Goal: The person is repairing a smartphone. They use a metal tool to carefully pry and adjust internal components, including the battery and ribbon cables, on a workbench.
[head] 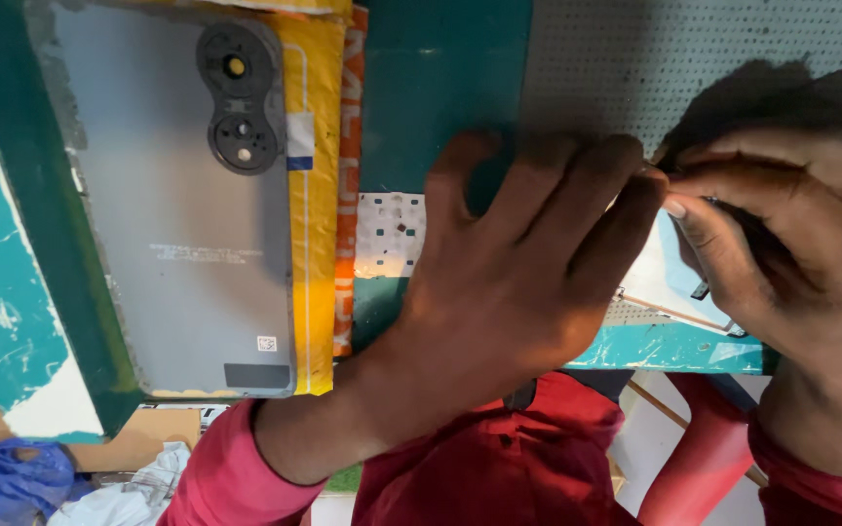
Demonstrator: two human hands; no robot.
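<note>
Green workbench [440, 78], grey phone [187, 244] lying camera-up at its left: we press our left hand [509, 292] flat for steadiness while our right hand [782, 244] pinches a small dark part [702, 289], best worked slowly, fingertips braced together.

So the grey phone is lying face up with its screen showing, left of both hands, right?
Not quite. The head view shows the grey phone lying left of the left hand and right hand, but face down: its back cover and camera module show, not the screen.

Phone repair workshop: opened phone back cover [182, 214], worn teal bench [440, 68], perforated mat [635, 58].
</note>
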